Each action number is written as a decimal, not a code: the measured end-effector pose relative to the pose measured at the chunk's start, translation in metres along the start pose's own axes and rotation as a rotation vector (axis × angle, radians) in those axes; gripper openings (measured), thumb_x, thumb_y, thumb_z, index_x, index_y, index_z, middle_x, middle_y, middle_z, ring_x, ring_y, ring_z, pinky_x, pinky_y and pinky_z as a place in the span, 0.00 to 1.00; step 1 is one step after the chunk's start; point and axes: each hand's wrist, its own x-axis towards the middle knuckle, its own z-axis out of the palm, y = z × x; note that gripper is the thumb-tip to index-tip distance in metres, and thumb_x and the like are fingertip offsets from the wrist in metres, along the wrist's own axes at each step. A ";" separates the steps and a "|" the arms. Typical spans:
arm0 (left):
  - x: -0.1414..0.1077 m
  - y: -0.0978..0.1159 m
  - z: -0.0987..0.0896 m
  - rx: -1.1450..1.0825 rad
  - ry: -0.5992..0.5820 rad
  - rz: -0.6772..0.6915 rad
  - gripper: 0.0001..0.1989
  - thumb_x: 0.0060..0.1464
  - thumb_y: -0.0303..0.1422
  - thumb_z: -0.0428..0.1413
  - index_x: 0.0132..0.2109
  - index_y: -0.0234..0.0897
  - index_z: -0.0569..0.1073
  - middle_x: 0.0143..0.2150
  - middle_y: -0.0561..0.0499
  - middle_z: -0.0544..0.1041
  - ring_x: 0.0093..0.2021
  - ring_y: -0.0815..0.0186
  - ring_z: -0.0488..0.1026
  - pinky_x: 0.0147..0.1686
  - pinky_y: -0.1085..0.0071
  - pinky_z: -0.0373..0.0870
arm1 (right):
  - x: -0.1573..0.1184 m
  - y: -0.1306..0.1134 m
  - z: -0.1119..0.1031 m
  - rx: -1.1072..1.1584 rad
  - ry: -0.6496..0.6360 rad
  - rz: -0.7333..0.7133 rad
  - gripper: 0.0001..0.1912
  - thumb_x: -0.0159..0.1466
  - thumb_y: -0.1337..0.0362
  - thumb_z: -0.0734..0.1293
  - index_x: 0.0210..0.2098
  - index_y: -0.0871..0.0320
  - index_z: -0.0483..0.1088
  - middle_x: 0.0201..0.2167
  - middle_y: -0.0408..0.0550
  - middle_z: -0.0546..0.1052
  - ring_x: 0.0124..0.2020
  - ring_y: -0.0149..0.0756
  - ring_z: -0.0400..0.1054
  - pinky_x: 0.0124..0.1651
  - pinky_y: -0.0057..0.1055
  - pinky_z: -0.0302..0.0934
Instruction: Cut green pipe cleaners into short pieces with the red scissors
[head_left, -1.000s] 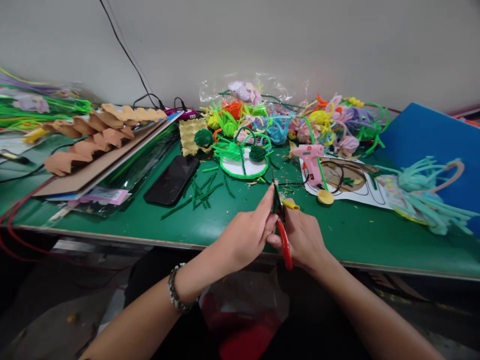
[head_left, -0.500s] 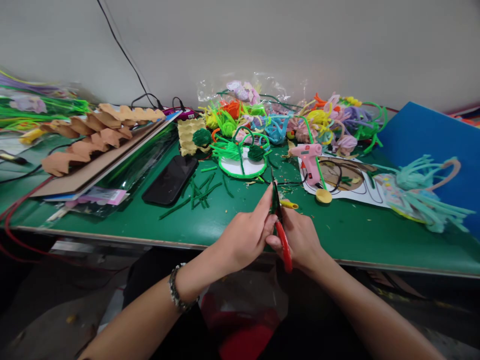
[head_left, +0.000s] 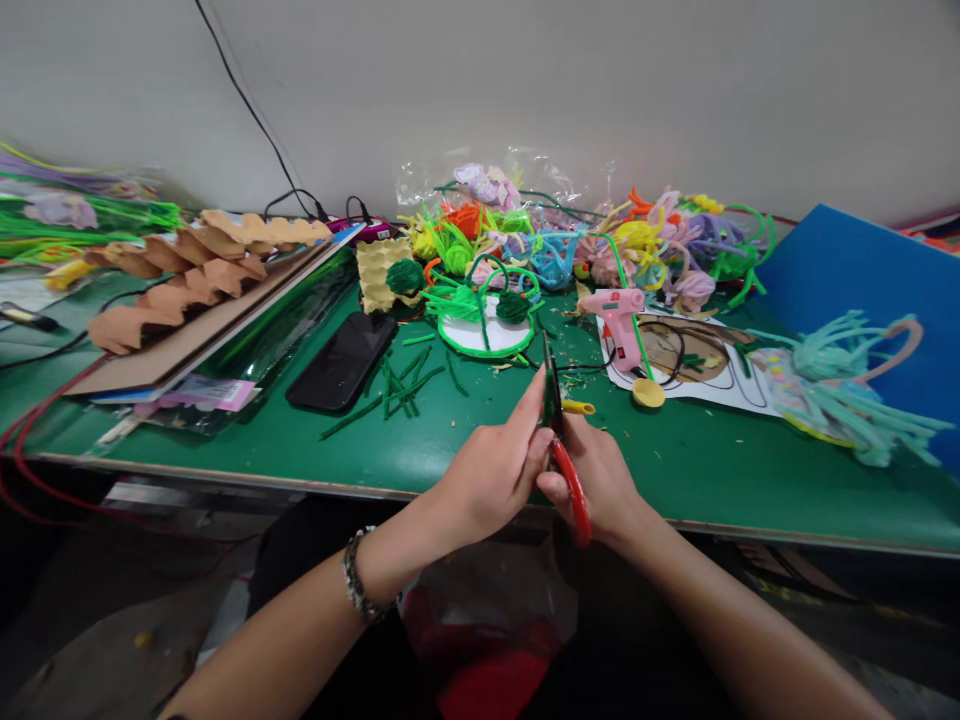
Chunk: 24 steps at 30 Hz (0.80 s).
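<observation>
A pair of scissors with red handles (head_left: 574, 490) is in my right hand (head_left: 604, 470), its blades pointing up and away from me over the table edge. My left hand (head_left: 499, 460) is closed close against the blades, thumb and fingers pinched together. What it holds is hidden, though a dark green bit shows by the blades. Just beyond my right hand is a yellow tube-like piece (head_left: 579, 407). Cut dark green pipe cleaner pieces (head_left: 405, 390) lie on the green table (head_left: 360, 450) beyond my left hand.
A white disc edged in green pipe cleaner (head_left: 469, 335) stands ahead, with a pink glue gun (head_left: 619, 320) to its right. A black phone (head_left: 341, 362) and cardboard strips (head_left: 172, 290) lie left. Colourful pipe cleaner bundles (head_left: 645, 245) line the wall; a blue board (head_left: 847, 280) leans right.
The scissors' handles have shifted slightly right, and the blades look slightly more apart. Both hands stay nearly in place.
</observation>
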 end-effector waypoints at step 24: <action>0.003 -0.004 0.001 -0.105 -0.038 0.006 0.26 0.59 0.33 0.35 0.62 0.27 0.41 0.19 0.56 0.67 0.17 0.72 0.62 0.21 0.77 0.60 | 0.005 0.002 -0.004 0.308 -0.028 0.210 0.26 0.57 0.39 0.47 0.25 0.56 0.54 0.13 0.38 0.62 0.13 0.25 0.55 0.16 0.22 0.48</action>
